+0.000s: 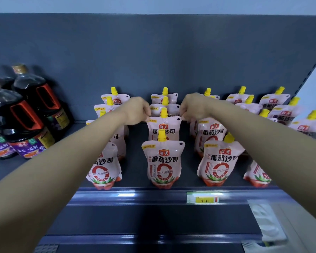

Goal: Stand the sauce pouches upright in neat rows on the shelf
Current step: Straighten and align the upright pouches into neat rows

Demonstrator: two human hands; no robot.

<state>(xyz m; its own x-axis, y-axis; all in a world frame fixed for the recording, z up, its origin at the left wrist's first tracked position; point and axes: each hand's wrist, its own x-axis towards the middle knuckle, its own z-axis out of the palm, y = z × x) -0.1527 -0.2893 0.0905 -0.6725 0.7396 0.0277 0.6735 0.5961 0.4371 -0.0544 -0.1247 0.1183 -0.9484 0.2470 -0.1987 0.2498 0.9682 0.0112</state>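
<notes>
1. Front edge: a glossy grey plastic price rail (117, 195) runs along the dark grey metal shelf (135, 136). A green-and-yellow paper price label (202, 197) sits in the rail, right of centre.
2. Front row: soft pale-pink plastic sauce pouches with ribbed yellow screw caps stand on the shelf, spaced apart. The centre front pouch (163, 161) is upright and faces forward. The right front pouch (218, 161) leans slightly to the right.
3. Second row, centre column: the held pouch (163, 128) stands upright just behind the centre front pouch.
4. The left hand (137, 111) has its fingers curled and pinches the top left corner of the held pouch.
5. The right hand (192, 108) has its fingers curled and pinches the top right corner of the same pouch.
6. Rear rows: further pouches continue each column to the back; the rightmost are blurred.
7. Far left: glossy dark plastic sauce bottles (31, 114) with orange-rimmed handles and purple labels stand clustered.
8. Behind everything stands a matte grey back panel (153, 52).
</notes>
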